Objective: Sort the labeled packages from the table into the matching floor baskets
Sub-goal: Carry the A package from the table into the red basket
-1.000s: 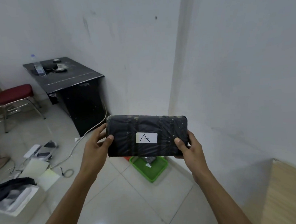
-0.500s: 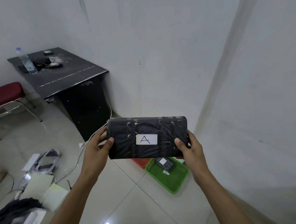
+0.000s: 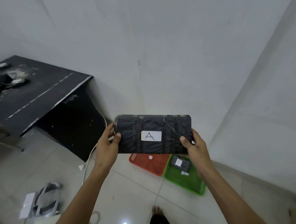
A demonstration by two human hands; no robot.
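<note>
Bare foot on open tile floor. Both arms reach forward. Left hand grips the left end of the black package, right hand grips its right end, thumbs on the front face. Package held level in the air, white label reads "A". Below and beyond it, on the floor: red basket touching green basket, the green one holding a small dark package, both near the wall corner. Black counter far left.

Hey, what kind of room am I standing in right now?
Probably a sparse back room or small office used for sorting: bare white walls, a tiled floor, a worn black desk, and red and green baskets set in the corner.
</note>
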